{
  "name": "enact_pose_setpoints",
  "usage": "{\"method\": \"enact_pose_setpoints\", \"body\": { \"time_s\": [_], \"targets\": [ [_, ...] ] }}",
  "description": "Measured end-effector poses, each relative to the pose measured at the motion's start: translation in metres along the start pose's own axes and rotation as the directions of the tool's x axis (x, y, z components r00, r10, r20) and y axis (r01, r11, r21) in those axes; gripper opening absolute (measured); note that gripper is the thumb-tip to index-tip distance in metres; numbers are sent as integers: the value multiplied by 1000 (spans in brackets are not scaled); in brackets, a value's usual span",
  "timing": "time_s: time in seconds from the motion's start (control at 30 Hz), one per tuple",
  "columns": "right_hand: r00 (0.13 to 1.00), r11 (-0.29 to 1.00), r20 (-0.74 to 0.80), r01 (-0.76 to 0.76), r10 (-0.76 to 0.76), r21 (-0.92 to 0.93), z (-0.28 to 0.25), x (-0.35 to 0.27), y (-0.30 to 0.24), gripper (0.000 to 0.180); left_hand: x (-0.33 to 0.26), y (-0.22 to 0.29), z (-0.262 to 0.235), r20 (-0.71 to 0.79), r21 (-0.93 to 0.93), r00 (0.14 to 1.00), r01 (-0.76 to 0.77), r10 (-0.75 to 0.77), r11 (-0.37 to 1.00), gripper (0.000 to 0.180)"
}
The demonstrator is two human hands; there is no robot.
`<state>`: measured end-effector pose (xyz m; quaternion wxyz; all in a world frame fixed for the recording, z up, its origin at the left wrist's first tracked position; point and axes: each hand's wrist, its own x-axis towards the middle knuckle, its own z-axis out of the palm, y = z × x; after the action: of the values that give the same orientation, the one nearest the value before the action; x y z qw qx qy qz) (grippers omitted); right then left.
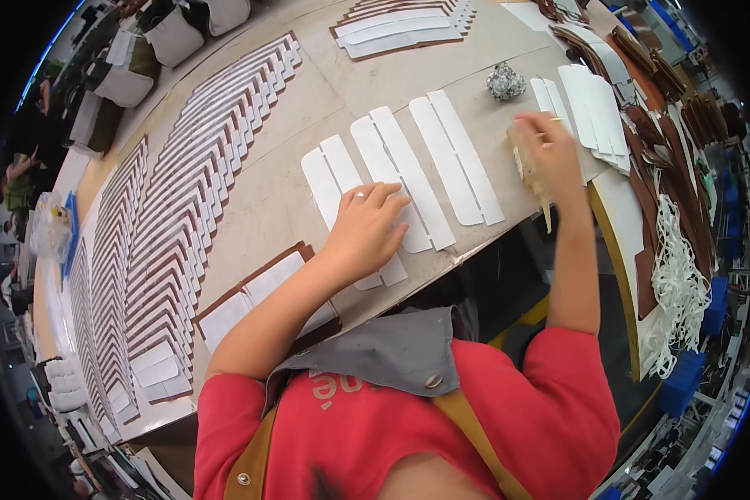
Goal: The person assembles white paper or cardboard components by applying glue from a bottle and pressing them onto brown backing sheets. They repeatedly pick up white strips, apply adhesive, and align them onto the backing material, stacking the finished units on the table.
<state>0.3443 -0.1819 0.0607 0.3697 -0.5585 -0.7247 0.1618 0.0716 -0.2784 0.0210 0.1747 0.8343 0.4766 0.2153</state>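
head view: left hand (367,229) lies flat, fingers spread, pressing one of three paired white strips (457,158) on the surface (267,192) — right hand (550,150) grips a pale brush (532,179) just beside them, near one crumpled foil ball (505,82).

Paired strips (408,171) side by side on the table (267,200) — fanned rows (175,208) left, stacks (596,104) right.

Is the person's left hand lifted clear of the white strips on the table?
No: the left hand lies flat, pressing on a white strip on the table.
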Motion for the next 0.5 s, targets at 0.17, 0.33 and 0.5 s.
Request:
{"method": "enact_pose_setpoints", "body": {
  "time_s": [0.17,0.33,0.5],
  "targets": [
    [937,992,330,95,-116,79,68,-35,-38,16,3,3,1,60,86,998,1,-6,996,31],
    [940,976,336,127,-62,-175,91,-50,-50,16,-6,1,5,82,89,997,-4,-3,996,34],
    [929,977,367,115,-42,-181,97,-52,-52,15,-10,-2,10,39,67,999,-11,8,998,36]
  ]
}}
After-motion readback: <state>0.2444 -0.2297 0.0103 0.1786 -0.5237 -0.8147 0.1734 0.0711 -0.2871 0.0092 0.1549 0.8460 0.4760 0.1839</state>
